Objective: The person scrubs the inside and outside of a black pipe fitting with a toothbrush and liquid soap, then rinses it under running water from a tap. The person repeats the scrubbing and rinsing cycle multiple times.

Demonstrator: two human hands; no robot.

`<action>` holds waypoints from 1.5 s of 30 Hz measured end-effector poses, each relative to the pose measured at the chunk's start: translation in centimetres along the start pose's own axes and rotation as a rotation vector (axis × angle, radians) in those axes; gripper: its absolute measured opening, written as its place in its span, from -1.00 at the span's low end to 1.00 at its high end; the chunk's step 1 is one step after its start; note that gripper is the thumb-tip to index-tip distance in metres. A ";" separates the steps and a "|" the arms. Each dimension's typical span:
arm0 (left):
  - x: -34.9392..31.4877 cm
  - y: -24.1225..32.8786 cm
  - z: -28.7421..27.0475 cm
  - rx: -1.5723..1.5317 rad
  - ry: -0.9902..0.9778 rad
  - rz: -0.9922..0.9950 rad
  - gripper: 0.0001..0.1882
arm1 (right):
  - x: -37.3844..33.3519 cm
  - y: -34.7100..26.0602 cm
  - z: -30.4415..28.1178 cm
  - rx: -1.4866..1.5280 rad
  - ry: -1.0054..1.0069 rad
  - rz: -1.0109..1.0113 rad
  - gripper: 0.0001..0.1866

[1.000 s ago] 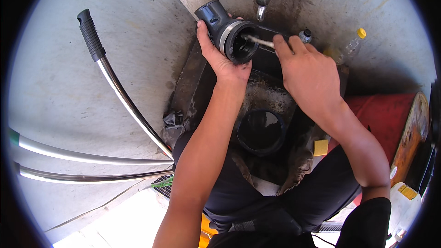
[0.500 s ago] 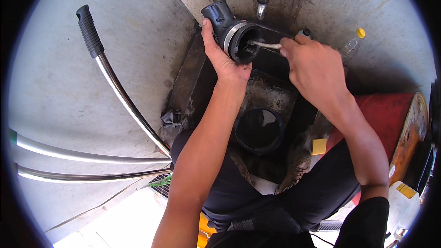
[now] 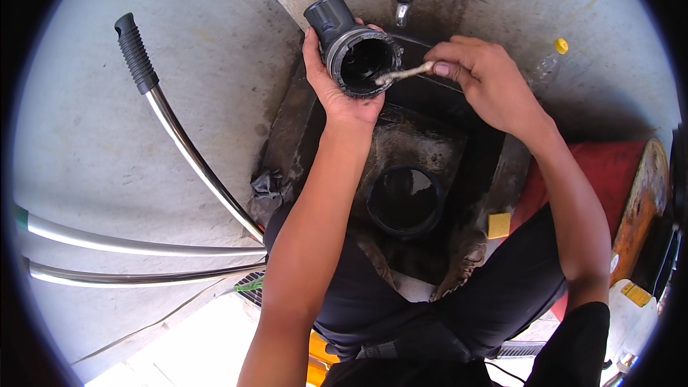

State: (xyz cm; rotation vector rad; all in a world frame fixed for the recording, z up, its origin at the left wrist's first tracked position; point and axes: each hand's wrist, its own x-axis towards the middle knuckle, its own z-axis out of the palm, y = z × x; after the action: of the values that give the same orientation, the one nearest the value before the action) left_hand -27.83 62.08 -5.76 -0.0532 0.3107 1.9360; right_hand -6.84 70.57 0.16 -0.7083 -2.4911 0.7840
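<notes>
A big grey wall (image 3: 201,57) is seen at the back, and a red drum (image 3: 591,179) is set at the right. A round, dark bowl (image 3: 407,234) is seen low in the middle. Above it, a bent black pipe (image 3: 332,18) is held up by the left hand (image 3: 347,105), which is wrapped around it from below. Its round mouth is turned to the right and front. By the right hand (image 3: 494,82), well apart from the pipe, a thin, pale stick (image 3: 412,72) is pinched at one end between thumb and finger. The stick is pointed left and a little down, with its tip at the lower right of the mouth. Whether the inside is touched cannot be told.
</notes>
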 end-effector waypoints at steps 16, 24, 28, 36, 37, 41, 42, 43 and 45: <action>-0.1 -0.4 -0.4 0.021 -0.012 -0.079 -0.33 | 0.0 0.8 -1.4 -0.346 0.035 -0.150 -0.82; -0.5 -1.6 -0.2 0.123 0.054 -0.095 -0.32 | 1.3 0.7 -2.7 -0.389 0.146 -0.233 -0.82; -0.2 -0.7 -0.3 0.007 -0.020 -0.147 -0.34 | 0.2 1.4 -3.2 -0.468 0.058 -0.249 -0.82; -0.5 -0.9 0.2 0.050 0.026 -0.130 -0.33 | 0.5 1.1 -3.1 -0.406 0.026 -0.197 -0.82; -0.4 -0.8 0.1 0.061 0.021 -0.122 -0.32 | 0.2 0.9 -3.0 -0.447 -0.004 -0.209 -0.82; -0.2 -0.9 -0.2 0.068 0.016 -0.077 -0.31 | -0.5 -2.4 -2.5 -0.465 0.014 -0.114 -0.82; -0.2 -0.8 0.0 0.069 0.015 -0.062 -0.31 | -0.9 -3.7 -2.0 -0.500 -0.015 -0.053 -0.81; -0.5 -1.0 0.6 0.167 0.060 0.000 -0.30 | -1.4 -4.8 -1.4 -0.532 -0.043 0.004 -0.81; -0.6 -0.9 0.9 0.158 0.014 0.005 -0.28 | -3.4 -7.1 0.6 -0.589 -0.105 -0.015 -0.81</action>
State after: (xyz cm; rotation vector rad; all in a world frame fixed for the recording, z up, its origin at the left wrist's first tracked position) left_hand -26.68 62.07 -5.00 0.0379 0.4725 1.9108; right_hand -6.98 63.32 3.26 -0.8511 -2.8403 0.0625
